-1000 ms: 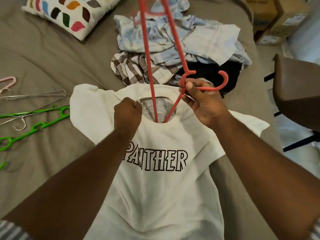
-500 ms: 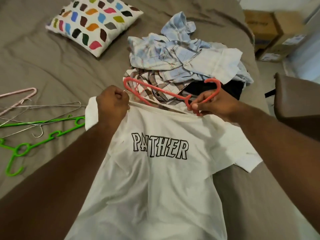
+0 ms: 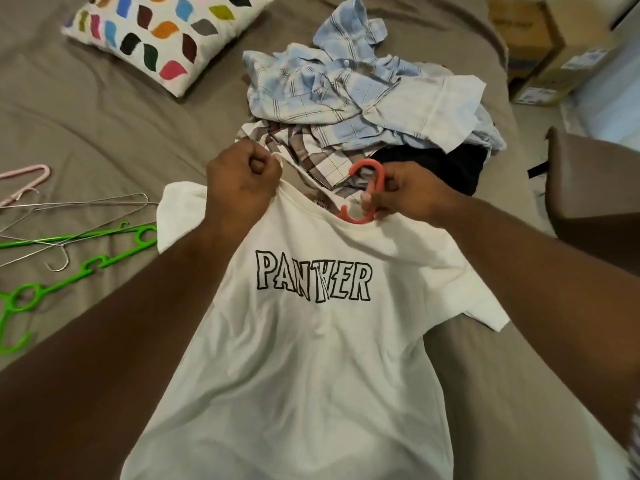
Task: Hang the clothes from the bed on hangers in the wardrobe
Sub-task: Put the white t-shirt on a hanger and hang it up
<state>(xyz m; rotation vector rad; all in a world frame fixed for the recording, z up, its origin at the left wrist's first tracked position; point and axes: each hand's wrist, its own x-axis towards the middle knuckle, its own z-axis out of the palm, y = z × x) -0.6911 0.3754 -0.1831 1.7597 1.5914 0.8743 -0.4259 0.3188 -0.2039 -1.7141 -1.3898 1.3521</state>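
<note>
White PANTHER tee [image 3: 311, 341] now hides most of the red hanger [image 3: 372, 188] vs. 0.5 s ago; only hook shows above collar. R hand [image 3: 408, 195] pinches hook; L hand [image 3: 242, 181] fists collar left of it. Shirt pile [image 3: 363, 98] behind tee.

One head-worn view looks steeply down, close over the bed [image 3: 104, 140], seemingly tilted.
</note>
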